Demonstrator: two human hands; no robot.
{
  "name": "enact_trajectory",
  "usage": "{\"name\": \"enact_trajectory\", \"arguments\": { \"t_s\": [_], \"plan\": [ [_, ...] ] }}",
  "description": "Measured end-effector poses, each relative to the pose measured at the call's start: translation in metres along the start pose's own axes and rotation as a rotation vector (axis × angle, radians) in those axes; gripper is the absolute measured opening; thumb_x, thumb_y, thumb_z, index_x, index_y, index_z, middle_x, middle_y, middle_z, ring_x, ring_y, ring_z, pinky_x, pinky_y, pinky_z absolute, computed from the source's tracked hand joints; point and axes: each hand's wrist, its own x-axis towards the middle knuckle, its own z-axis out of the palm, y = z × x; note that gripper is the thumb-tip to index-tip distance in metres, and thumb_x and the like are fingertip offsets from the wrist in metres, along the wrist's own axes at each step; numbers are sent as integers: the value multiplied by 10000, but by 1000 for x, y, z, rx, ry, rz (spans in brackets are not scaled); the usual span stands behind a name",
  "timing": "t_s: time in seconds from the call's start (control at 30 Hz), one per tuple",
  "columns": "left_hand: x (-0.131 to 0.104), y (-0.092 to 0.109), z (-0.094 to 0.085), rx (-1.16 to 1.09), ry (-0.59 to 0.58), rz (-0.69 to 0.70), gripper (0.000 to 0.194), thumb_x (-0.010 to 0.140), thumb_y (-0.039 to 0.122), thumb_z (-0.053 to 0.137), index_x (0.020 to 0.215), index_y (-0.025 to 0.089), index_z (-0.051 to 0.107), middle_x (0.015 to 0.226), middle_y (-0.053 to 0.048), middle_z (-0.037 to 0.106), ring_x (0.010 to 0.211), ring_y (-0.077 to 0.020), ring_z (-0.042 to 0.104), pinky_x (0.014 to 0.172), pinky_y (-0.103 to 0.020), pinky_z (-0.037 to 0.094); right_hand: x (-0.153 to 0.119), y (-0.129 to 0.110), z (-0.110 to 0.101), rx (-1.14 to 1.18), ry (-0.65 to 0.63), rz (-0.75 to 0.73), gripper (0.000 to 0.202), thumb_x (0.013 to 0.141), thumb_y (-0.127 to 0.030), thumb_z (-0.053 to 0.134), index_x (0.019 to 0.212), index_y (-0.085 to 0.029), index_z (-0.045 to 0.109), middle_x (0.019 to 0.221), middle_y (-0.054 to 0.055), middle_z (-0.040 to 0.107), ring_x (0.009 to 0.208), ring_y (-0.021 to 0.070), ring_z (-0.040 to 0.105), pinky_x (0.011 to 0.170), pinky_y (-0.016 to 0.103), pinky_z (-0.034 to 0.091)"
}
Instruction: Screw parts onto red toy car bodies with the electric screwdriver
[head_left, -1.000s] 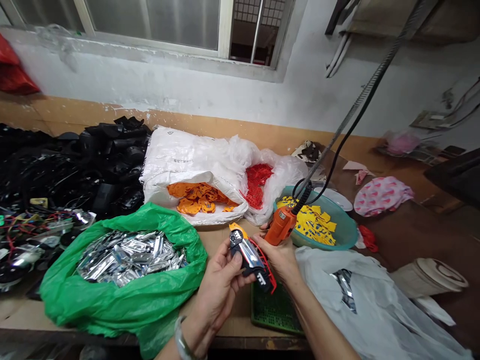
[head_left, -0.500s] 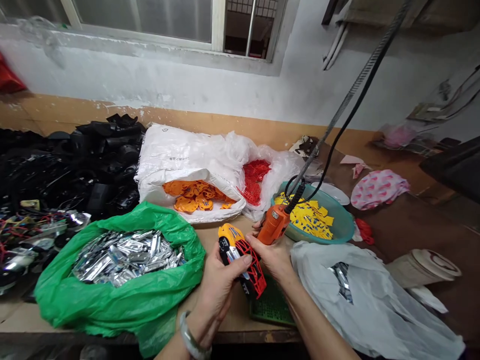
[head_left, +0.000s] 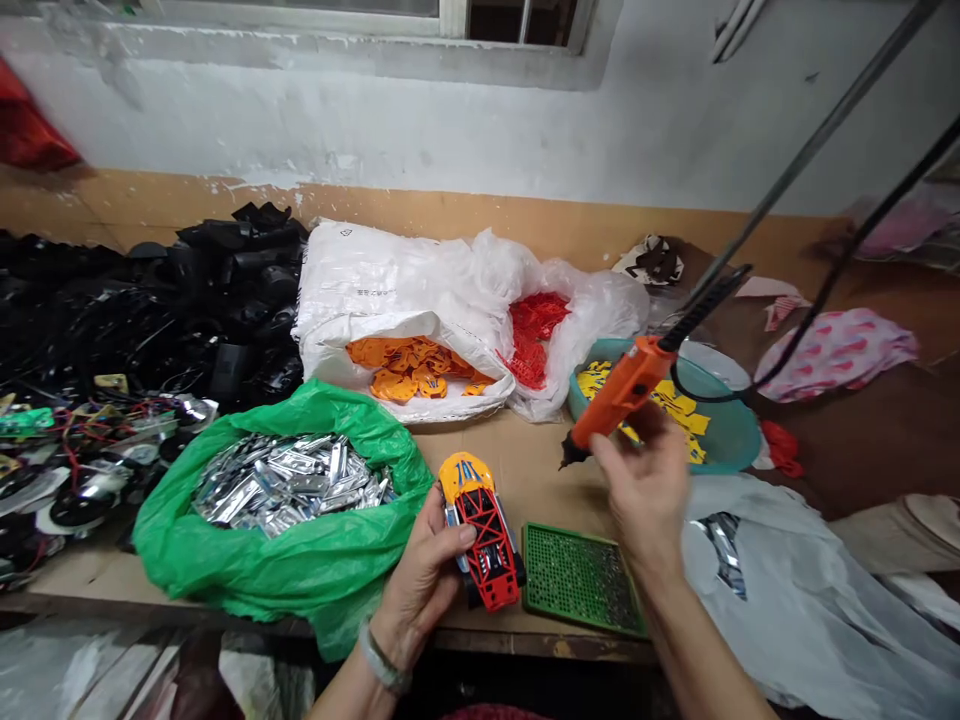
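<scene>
A toy car [head_left: 487,540] with an orange-yellow front and a red lattice frame rests in my left hand [head_left: 435,560], thumb on its side. My right hand [head_left: 649,480] is raised over the table's right part, its thumb against the lower body of an orange electric screwdriver [head_left: 626,390]; most of its other fingers are behind the tool or blurred. The screwdriver hangs tilted from a spring and black cable, its dark tip pointing down left. Below it lies a green perforated tray [head_left: 570,570] with small dark screws at its right side.
A green bag [head_left: 277,590] of silvery parts sits left. White sacks hold orange parts [head_left: 412,365] and red parts [head_left: 536,335] behind. A teal basin [head_left: 739,440] of yellow parts and a pale plastic bag [head_left: 810,570] stand right. Black parts [head_left: 225,300] and wired motors fill the far left.
The right hand and screwdriver have moved apart from the car, to the right. The car has been turned so its red frame faces up. The view has shifted, showing more of the green tray.
</scene>
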Motion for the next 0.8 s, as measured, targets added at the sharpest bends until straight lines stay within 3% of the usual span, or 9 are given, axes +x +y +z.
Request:
{"name": "enact_trajectory", "arguments": {
  "t_s": [0.07,0.1,0.13,0.2,0.27,0.4,0.6,0.7,0.8],
  "plan": [
    [-3,-1,-4,-6,8,4,519,654,145,803,1143,190,634,930,-34,709,756,-161,651,718,-286,548,-22,-9,-10,-25,145,-74,588,797,-305,749,1328,-212,516,1316,119,580,1256,264,566,1113,483,414],
    [-5,-2,-5,-17,12,4,532,647,140,805,1149,194,637,943,-37,715,769,-166,657,724,-287,547,-36,-12,-14,-48,122,-19,509,833,-328,719,1301,-223,550,1261,113,616,1198,262,606,1088,475,443],
    [-7,-4,-6,-33,11,1,557,641,135,804,1169,201,636,966,-43,722,793,-173,665,740,-289,546,-50,-13,-17,-94,-21,99,409,856,-370,696,1232,-228,614,1209,114,654,1146,266,637,1045,451,487],
    [-10,-7,-6,-65,-8,-7,621,624,133,810,1211,210,626,996,-53,733,847,-193,682,774,-293,538,-78,-11,-18,-92,-437,373,405,870,-467,662,1207,-241,668,1208,131,693,1121,301,670,934,414,569],
    [-13,-10,-5,-67,-32,-12,665,602,153,832,1231,213,622,1015,-63,737,903,-224,691,803,-305,528,-97,-5,-14,-5,-694,588,456,875,-526,640,1239,-253,669,1240,132,705,1162,323,664,918,406,587],
    [-23,-8,-9,63,40,48,740,557,201,910,1243,210,632,1155,-95,720,1097,-287,650,925,-344,491,-110,8,2,147,-757,779,479,855,-565,660,1216,-251,685,1222,118,730,1169,322,670,960,409,571],
    [-45,-7,-38,118,142,125,848,537,352,947,1298,209,600,1282,-157,678,1168,-355,628,985,-432,477,-111,6,34,167,-952,685,447,836,-541,689,1152,-227,720,1069,116,764,977,299,731,861,387,599],
    [-51,-7,-57,126,224,165,734,574,341,924,1234,216,630,1186,-137,721,1099,-337,663,972,-438,490,-106,0,49,99,-1083,503,355,889,-465,633,1136,-228,730,1060,106,748,963,273,721,841,359,587],
    [-52,-3,-68,137,268,112,675,562,347,924,1165,202,657,1062,-136,752,969,-331,702,873,-435,537,-84,5,59,-31,-1029,287,289,900,-392,605,1083,-217,744,1048,107,736,986,262,702,867,355,565]
  ]
}}
